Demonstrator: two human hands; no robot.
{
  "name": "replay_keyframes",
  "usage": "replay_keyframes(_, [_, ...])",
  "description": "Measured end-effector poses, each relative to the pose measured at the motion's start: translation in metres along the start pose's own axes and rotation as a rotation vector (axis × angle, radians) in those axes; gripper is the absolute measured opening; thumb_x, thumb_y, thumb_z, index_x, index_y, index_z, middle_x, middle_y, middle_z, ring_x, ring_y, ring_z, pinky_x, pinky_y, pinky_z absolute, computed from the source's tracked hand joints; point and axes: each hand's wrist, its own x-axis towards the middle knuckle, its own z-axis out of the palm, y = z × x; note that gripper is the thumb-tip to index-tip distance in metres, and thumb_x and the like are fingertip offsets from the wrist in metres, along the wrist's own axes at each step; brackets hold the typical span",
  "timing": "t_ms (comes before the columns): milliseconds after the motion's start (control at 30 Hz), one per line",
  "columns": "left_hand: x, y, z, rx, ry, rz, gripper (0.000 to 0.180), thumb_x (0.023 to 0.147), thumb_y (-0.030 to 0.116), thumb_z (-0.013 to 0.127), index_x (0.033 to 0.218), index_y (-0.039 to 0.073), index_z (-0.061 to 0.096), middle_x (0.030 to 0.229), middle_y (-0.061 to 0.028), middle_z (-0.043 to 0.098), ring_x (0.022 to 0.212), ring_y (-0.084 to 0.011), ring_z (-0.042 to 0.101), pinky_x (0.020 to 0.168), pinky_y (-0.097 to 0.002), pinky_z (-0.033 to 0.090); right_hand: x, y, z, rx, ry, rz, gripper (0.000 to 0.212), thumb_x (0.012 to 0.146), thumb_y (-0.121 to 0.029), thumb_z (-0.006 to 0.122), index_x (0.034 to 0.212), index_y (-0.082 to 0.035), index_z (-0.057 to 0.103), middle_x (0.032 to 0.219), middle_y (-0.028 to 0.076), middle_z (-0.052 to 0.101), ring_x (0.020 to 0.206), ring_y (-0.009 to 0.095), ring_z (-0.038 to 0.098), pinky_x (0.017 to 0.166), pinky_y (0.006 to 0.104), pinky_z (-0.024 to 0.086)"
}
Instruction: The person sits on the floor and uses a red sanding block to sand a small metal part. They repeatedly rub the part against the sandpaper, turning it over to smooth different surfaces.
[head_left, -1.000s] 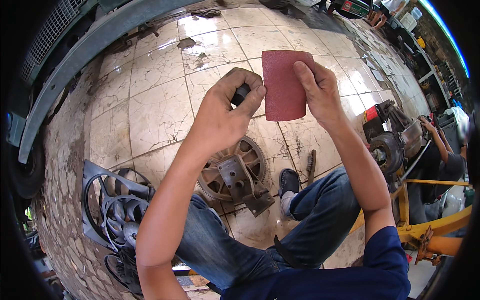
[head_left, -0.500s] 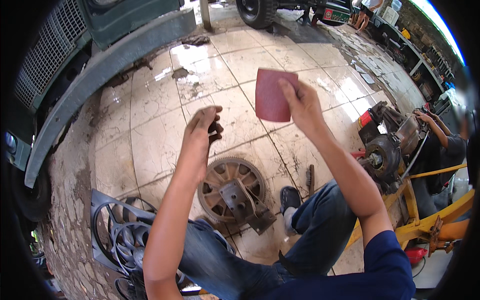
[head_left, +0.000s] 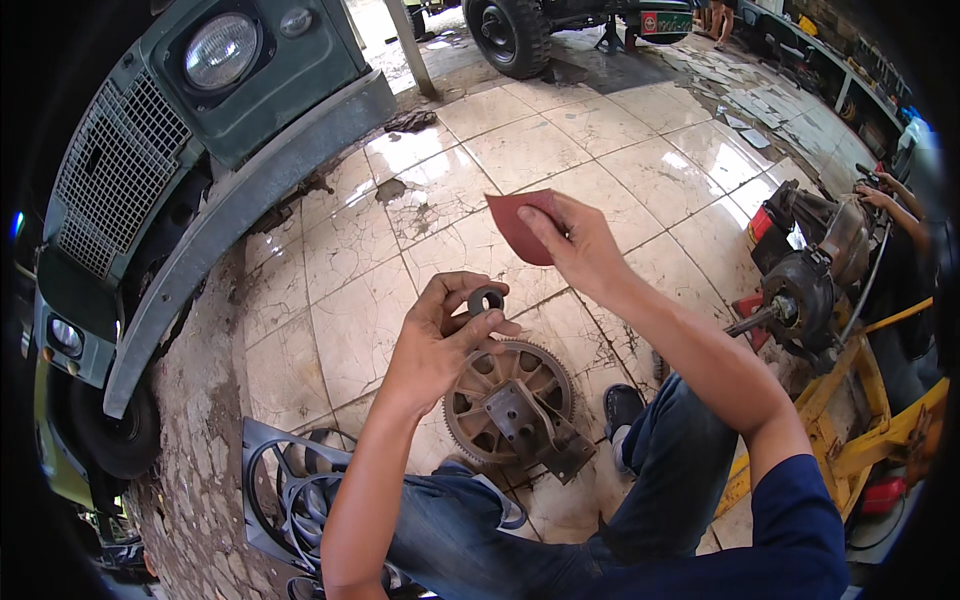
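Between the fingers and thumb of my left hand (head_left: 440, 340) is a small dark metal ring (head_left: 487, 299), its hole facing up toward me. My right hand (head_left: 585, 245) pinches a reddish-brown sheet of sandpaper (head_left: 522, 228) by its right side, thumb on top; the sheet curls. The two hands are apart, the sandpaper farther off and to the right of the ring. Below them on the floor lies a large toothed flywheel (head_left: 468, 412), with a metal bracket plate (head_left: 520, 415) resting across it.
A green vehicle with a grey bumper (head_left: 255, 200) stands at the left. Gaskets (head_left: 290, 480) lie near my left leg. At the right are a gearbox (head_left: 800, 290), a yellow stand (head_left: 850, 420) and another person's hand (head_left: 872, 195). A tyre (head_left: 505, 35) stands at the back.
My left hand has turned, bringing the ring into clear sight. My right hand has lowered the sandpaper closer to it, and the sheet now bends. The whole view has shifted.
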Motion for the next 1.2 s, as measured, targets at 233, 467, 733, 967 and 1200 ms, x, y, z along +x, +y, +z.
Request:
replay_keyframes(233, [0.009,-0.005,-0.013,-0.019,-0.021,0.079,0.045,0.085,-0.010,0.061,0.127,-0.004,0.045,0.119,-0.0154,0.057,0.101,-0.0259,0.065,0.081,-0.0323,0.055,-0.006,-0.024,0.022,0.019,-0.050,-0.151,0.025,0.097,-0.016,0.055,0.114,0.000,0.064,0.095,0.015,0.067,0.077,0.021,0.063,0.070,0.0299,0.050])
replay_keyframes(467, [0.024,-0.042,-0.004,0.653,0.343,0.571,0.038,0.080,0.004,0.072,0.113,0.000,0.054,0.106,-0.0167,0.061,0.092,-0.0278,0.064,0.077,-0.0377,0.052,-0.020,-0.018,0.047,0.540,-0.092,0.436,0.041,0.103,-0.033,0.041,0.122,0.001,0.053,0.084,0.003,0.058,0.067,0.007,0.049,0.061,0.0227,0.046])
replay_keyframes(733, [0.024,-0.042,0.002,0.559,0.377,0.542,0.036,0.078,-0.001,0.072,0.110,0.000,0.055,0.101,-0.0136,0.060,0.087,-0.0235,0.066,0.076,-0.0329,0.053,-0.041,-0.030,0.054,0.554,-0.088,0.374,0.040,0.105,-0.029,0.039,0.133,-0.002,0.050,0.082,-0.003,0.053,0.063,0.004,0.040,0.053,0.0200,0.034])
replay_keyframes(967, [0.028,-0.044,0.001,0.542,0.367,0.539,0.035,0.079,0.002,0.071,0.108,-0.002,0.053,0.101,-0.0146,0.057,0.086,-0.0248,0.064,0.076,-0.0353,0.052,-0.043,-0.028,0.047,0.430,-0.125,0.303,0.041,0.105,-0.027,0.039,0.136,-0.002,0.047,0.078,-0.004,0.051,0.061,0.004,0.038,0.052,0.0210,0.033])
replay_keyframes(1200, [0.036,-0.046,0.010,0.532,0.449,0.510,0.036,0.077,0.000,0.073,0.105,0.000,0.051,0.098,-0.0130,0.056,0.083,-0.0228,0.065,0.071,-0.0332,0.052,-0.043,-0.021,0.042,0.398,-0.108,0.335,0.042,0.105,-0.029,0.038,0.134,-0.002,0.050,0.071,-0.004,0.046,0.060,0.004,0.038,0.053,0.0217,0.033])
